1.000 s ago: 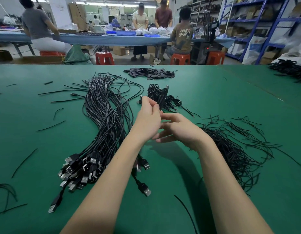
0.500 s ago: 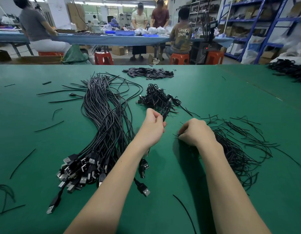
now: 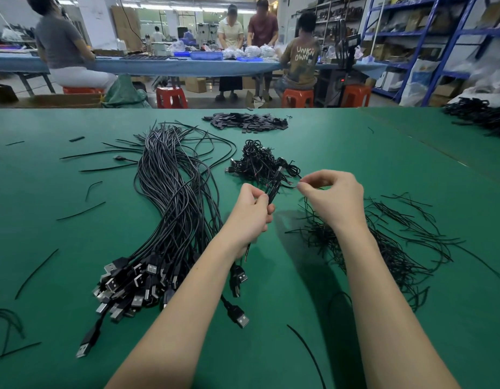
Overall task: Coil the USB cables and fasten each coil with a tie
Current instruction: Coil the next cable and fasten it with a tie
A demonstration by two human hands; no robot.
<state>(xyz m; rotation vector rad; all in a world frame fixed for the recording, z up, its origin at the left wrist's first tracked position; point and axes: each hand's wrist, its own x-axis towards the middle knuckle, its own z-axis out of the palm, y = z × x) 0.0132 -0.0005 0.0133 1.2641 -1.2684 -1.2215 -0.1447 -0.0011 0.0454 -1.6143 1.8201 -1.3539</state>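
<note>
Since half a second ago, the right hand (image 3: 334,200) has lifted off the loose ties (image 3: 383,248), thumb and forefinger pinching what appears to be a single tie, too thin to confirm. Left hand (image 3: 253,211) grips the coiled cable (image 3: 274,186) upright, fingers closed round it, presenting it for wrapping. Finished coils (image 3: 260,161) lie just beyond; uncoiled USB cables (image 3: 170,197) lie left.

Loose cable bundle (image 3: 170,220) runs centre-left down the table (image 3: 46,220), plugs toward lower left. Coiled heap (image 3: 260,164) just right of its upper end. Tie pile (image 3: 383,248) at right. Strip stack (image 3: 246,122) behind, upper centre.
</note>
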